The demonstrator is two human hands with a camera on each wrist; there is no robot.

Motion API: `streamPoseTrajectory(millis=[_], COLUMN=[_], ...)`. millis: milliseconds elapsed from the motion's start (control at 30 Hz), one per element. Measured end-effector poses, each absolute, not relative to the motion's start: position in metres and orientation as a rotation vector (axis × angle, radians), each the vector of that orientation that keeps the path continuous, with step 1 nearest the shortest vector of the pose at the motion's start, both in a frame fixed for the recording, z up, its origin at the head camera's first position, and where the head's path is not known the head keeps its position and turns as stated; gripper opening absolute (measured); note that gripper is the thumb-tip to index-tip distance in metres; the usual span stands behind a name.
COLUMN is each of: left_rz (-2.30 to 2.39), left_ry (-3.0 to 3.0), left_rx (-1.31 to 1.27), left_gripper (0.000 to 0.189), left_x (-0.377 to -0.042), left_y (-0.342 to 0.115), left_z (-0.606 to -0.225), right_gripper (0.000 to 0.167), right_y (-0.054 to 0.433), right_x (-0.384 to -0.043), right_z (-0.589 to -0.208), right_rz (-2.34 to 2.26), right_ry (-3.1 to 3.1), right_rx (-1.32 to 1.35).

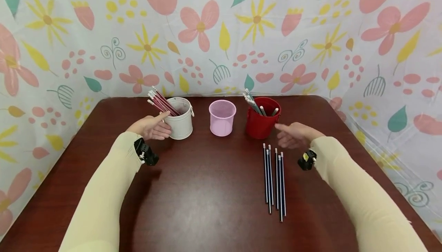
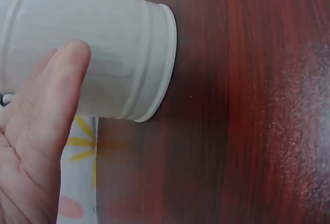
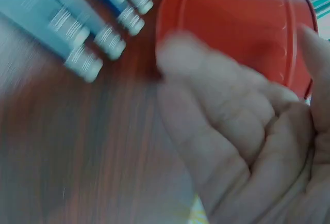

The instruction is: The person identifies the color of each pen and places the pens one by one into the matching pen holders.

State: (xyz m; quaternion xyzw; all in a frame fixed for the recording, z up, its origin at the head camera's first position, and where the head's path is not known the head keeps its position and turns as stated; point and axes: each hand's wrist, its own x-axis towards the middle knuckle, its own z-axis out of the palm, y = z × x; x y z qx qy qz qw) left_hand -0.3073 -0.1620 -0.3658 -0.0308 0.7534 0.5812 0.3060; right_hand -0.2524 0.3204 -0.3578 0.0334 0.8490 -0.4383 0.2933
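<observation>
My left hand (image 1: 152, 128) is at the left side of a white bucket (image 1: 181, 127), its fingers extended and its thumb up near the rim. In the left wrist view the fingers overlap the bucket's wall. Dark red pencils (image 1: 161, 101) lean out of this bucket, eraser ends up. On the other side, my right hand (image 1: 296, 135) is beside a red bucket (image 1: 258, 128), with loosely bent fingers and nothing in the palm. Teal pencils (image 1: 253, 104) with white ends stand in the red bucket. Several dark blue pencils (image 1: 280, 190) lie in two groups in front of it.
A pink mesh cup (image 1: 222, 125) stands between the two buckets. Everything rests on a dark reddish-brown wooden table (image 1: 207, 198). Behind the table's far edge hangs a flower-patterned cloth (image 1: 221, 52), which also runs along both sides.
</observation>
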Motion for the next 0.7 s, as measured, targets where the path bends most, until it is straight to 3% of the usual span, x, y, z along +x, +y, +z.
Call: streamPoseTrajectory(millis=[233,433,700], left_rz=[1.647,1.651,1.695], left_ry=[1.931,1.983,1.983], left_rx=[-0.135,-0.164,-0.213], left_gripper=[0.073,0.076,0.075], left_x=[-0.306,-0.306,-0.303], left_y=[-0.159,-0.161,-0.155], left_z=[-0.370,-0.370,-0.373], right_gripper=[0.041,0.032,0.032], right_y=[0.325,0.312,0.303], right_x=[-0.211,-0.188,-0.188], right_z=[-0.376,-0.403,-0.410], right_rz=[-0.858,-0.799,-0.745], right_ry=[2.402,2.528,2.625], right_rx=[0.082,0.066,0.084])
